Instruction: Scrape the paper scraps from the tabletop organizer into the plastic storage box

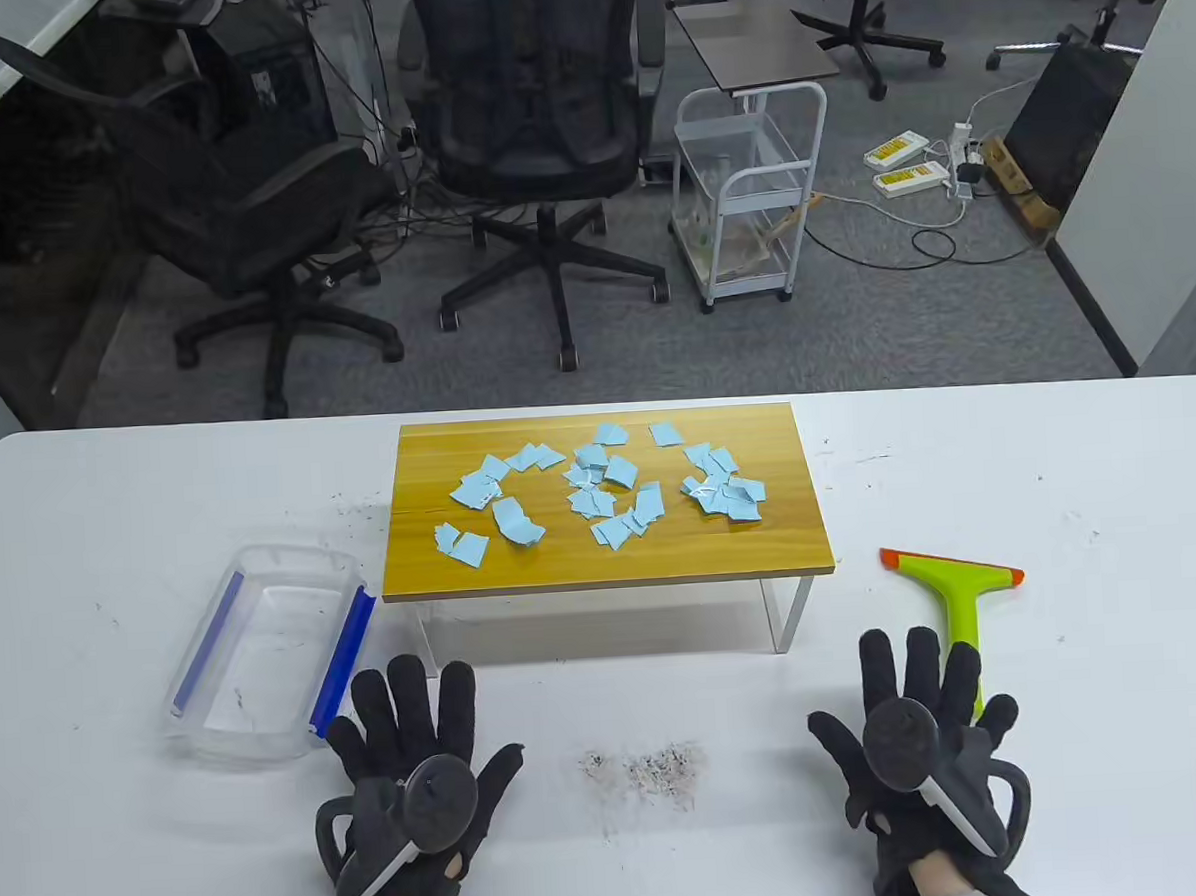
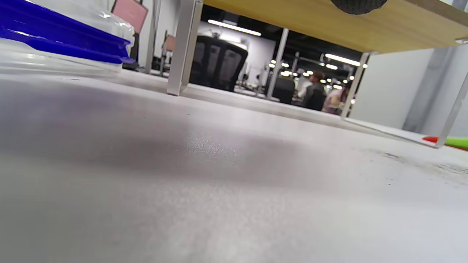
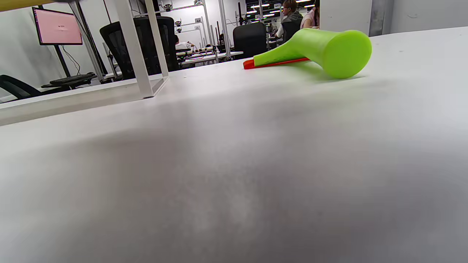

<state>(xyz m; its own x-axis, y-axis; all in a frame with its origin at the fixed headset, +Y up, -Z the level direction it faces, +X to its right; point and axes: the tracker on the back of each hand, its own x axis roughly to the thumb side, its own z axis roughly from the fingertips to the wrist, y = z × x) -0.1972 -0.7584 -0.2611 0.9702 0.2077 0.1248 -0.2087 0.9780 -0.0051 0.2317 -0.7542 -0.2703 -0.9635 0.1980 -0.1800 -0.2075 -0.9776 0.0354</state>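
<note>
- Fingers (image 1: pixel 875 669) of right hand (image 1: pixel 919 742) and left hand (image 1: pixel 415 768) were straight and spread, flat on bench (image 1: pixel 1074 743), holding nothing.
- Task not started, judging by layout: all blue paper scraps (image 1: pixel 600 488) lay on organizer (image 1: pixel 604 558) at frame centre; storage box (image 1: pixel 268 656) lower left looked scrap-free.
- Green scraper (image 1: pixel 956 589) lay untouched lower right, just above right hand; handle ran toward frame bottom, orange blade at upper end, crosswise.

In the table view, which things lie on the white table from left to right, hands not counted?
Storage box → organizer with the paper scraps on it → squeegee.
</note>
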